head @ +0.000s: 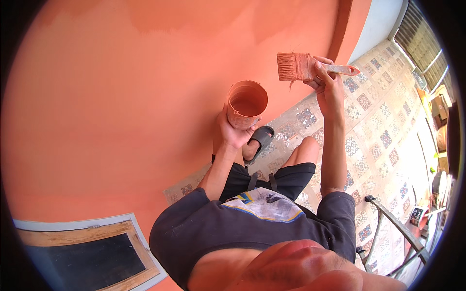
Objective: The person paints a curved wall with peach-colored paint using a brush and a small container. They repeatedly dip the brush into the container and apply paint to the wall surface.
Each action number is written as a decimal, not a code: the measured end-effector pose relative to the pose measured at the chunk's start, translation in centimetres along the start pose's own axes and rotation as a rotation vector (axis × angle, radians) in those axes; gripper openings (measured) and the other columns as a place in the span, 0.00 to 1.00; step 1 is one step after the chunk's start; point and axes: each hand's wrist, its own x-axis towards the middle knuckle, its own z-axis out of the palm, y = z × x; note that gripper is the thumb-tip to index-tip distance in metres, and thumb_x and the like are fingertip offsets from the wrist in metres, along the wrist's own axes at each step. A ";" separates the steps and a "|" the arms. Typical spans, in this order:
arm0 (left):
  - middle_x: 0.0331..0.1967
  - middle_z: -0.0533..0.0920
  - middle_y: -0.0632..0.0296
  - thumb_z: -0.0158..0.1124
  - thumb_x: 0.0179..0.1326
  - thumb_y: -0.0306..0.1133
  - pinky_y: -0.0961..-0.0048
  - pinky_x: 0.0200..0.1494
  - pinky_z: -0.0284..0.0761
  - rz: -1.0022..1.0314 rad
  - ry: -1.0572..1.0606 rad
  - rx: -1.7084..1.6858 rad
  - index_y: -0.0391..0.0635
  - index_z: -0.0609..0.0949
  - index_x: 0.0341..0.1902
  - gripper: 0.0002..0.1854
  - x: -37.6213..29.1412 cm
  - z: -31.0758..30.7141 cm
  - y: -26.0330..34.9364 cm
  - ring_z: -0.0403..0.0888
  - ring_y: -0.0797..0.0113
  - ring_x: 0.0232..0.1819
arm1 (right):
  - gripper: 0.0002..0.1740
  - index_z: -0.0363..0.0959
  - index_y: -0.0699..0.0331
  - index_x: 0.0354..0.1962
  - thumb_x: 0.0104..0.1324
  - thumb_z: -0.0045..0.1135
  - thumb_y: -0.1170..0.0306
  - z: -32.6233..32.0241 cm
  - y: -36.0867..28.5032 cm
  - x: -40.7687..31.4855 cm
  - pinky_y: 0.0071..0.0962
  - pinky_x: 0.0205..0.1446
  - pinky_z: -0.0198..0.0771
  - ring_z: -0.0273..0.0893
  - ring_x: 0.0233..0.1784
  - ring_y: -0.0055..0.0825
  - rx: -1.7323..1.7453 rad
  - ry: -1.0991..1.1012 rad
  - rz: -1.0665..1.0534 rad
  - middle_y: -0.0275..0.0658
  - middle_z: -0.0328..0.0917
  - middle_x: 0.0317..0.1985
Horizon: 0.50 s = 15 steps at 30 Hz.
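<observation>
My left hand [235, 134] grips a paint-smeared cup [243, 120] from below and the side. Orange paint coats its inner wall, and its mouth faces up towards me. In my right hand [326, 82] is a wide paintbrush [302, 67], held by the base of its handle. Its bristles [286, 67] are caked with orange paint and point left, with a few stray hairs sticking out. The brush is up and to the right of the cup, apart from it. Beyond both hands stands an orange wall [145, 91], with darker patches along its upper part.
A wood-framed window [76, 232] is set in the wall at lower left. Patterned floor tiles [378, 123] bear white splashes near the wall's foot. At right are a metal frame [398, 227], a paint bucket [418, 217] and stacked clutter [440, 109]. My sandalled foot [259, 144] is below the cup.
</observation>
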 end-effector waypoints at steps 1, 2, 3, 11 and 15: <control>0.56 0.83 0.49 0.45 0.74 0.65 0.63 0.33 0.81 -0.015 0.003 -0.007 0.47 0.74 0.68 0.36 0.7 0.0 -0.5 0.86 0.45 0.47 | 0.23 0.70 0.75 0.56 0.73 0.63 0.65 -0.9 -0.2 -0.3 0.31 0.45 0.86 0.87 0.45 0.34 -0.051 0.053 0.039 0.50 0.81 0.48; 0.57 0.83 0.49 0.46 0.72 0.67 0.63 0.34 0.82 -0.064 -0.003 -0.026 0.46 0.75 0.67 0.37 1.4 0.0 -0.7 0.85 0.45 0.48 | 0.23 0.70 0.74 0.56 0.74 0.61 0.64 -1.6 -0.6 -0.6 0.32 0.45 0.85 0.87 0.44 0.34 -0.098 0.035 0.039 0.49 0.81 0.46; 0.57 0.83 0.50 0.46 0.72 0.67 0.63 0.35 0.82 -0.093 -0.010 -0.029 0.47 0.76 0.67 0.38 2.0 -0.1 -1.0 0.85 0.46 0.49 | 0.22 0.70 0.74 0.56 0.75 0.60 0.64 -2.2 -1.0 -0.8 0.33 0.46 0.85 0.87 0.44 0.35 -0.080 0.027 0.056 0.49 0.81 0.45; 0.56 0.84 0.59 0.49 0.70 0.68 0.61 0.37 0.83 -0.210 0.058 -0.012 0.53 0.77 0.66 0.35 4.9 -3.0 -3.0 0.85 0.57 0.51 | 0.22 0.71 0.73 0.56 0.77 0.55 0.61 -1.6 -4.5 -2.5 0.35 0.47 0.85 0.86 0.43 0.37 -0.064 -0.066 0.074 0.49 0.81 0.45; 0.56 0.84 0.60 0.48 0.71 0.67 0.60 0.38 0.83 -0.184 0.071 0.011 0.54 0.77 0.65 0.34 4.9 -4.2 -3.3 0.85 0.60 0.51 | 0.17 0.75 0.73 0.51 0.77 0.56 0.65 1.2 -5.4 -3.6 0.33 0.47 0.85 0.86 0.43 0.32 -0.204 -0.201 0.038 0.45 0.82 0.45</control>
